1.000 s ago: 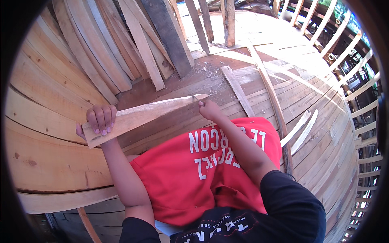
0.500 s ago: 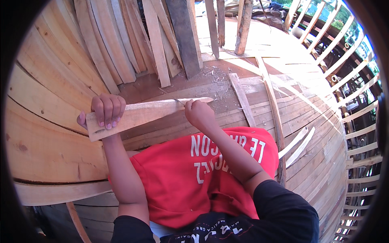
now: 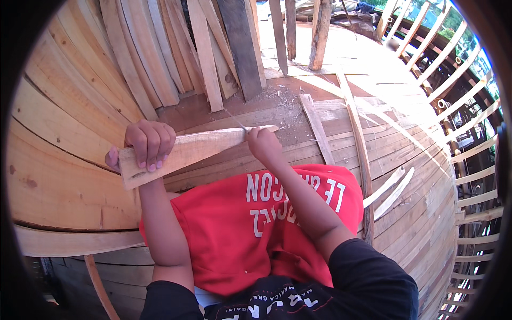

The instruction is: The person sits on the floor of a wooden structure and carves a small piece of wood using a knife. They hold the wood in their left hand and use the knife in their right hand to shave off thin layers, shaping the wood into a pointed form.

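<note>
Head view: your left hand [image 3: 146,145] sits left of centre, fingers curled tight over the wide end of a tapered wooden wedge [image 3: 194,152]. The wedge runs rightward, narrowing to a tip near frame centre. Your right hand [image 3: 262,145] is closed in a fist at that narrow end, touching the wood; whether it grips a thin blade there, you cannot tell. Red shorts [image 3: 250,224] fill the lower middle. Curved planks [image 3: 58,133] rise at left; wood shavings [image 3: 280,101] lie above centre.
</note>
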Demonstrator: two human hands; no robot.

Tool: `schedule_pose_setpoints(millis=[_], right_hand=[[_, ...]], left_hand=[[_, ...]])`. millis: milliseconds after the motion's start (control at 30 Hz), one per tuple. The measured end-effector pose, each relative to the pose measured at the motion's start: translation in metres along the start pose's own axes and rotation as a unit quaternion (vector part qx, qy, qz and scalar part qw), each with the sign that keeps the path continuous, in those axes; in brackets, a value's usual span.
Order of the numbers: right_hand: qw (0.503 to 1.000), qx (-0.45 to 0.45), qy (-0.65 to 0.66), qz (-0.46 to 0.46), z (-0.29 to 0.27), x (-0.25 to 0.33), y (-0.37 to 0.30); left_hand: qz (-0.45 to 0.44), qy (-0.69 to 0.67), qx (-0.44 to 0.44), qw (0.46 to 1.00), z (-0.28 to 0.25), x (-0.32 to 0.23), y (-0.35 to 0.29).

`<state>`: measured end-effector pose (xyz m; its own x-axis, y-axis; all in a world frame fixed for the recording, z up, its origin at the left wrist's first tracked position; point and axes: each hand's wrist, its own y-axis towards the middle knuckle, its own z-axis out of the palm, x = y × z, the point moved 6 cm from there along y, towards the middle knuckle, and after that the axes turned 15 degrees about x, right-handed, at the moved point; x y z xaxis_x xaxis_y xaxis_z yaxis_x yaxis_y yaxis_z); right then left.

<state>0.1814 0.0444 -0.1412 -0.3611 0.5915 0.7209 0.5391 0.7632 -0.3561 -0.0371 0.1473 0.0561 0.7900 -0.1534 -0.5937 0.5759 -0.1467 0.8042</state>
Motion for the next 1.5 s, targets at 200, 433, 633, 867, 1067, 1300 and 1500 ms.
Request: schedule_pose_setpoints(millis=[200,433,633,867,1067,1300,1500], right_hand=[[0.995,-0.043,-0.058,-0.063,0.015,-0.058,0.047],[0.999,-0.037,-0.037,-0.013,-0.009,-0.094,0.061],[0.998,0.01,-0.038,-0.05,0.006,0.003,0.004],[0.997,-0.064,-0.037,0.026,-0.015,-0.088,0.063],[0.997,-0.021,-0.065,-0.045,0.002,-0.004,0.006],[0.983,-0.044,-0.162,-0.076,-0.008,-0.064,0.054],[0.997,-0.024,-0.077,-0.002,0.004,-0.015,0.01]], left_hand=[[-0.004,-0.005,0.022,1.0,0.011,0.006,0.005],[0.013,-0.009,0.015,1.0,0.015,0.013,0.018],[0.0,0.003,0.014,1.0,0.014,0.003,0.003],[0.011,-0.004,0.009,1.0,0.013,0.009,0.007],[-0.002,0.008,0.008,1.0,0.018,0.006,0.007],[0.02,-0.004,-0.002,1.0,0.014,0.008,0.001],[0.003,0.012,0.006,1.0,0.02,-0.002,0.001]])
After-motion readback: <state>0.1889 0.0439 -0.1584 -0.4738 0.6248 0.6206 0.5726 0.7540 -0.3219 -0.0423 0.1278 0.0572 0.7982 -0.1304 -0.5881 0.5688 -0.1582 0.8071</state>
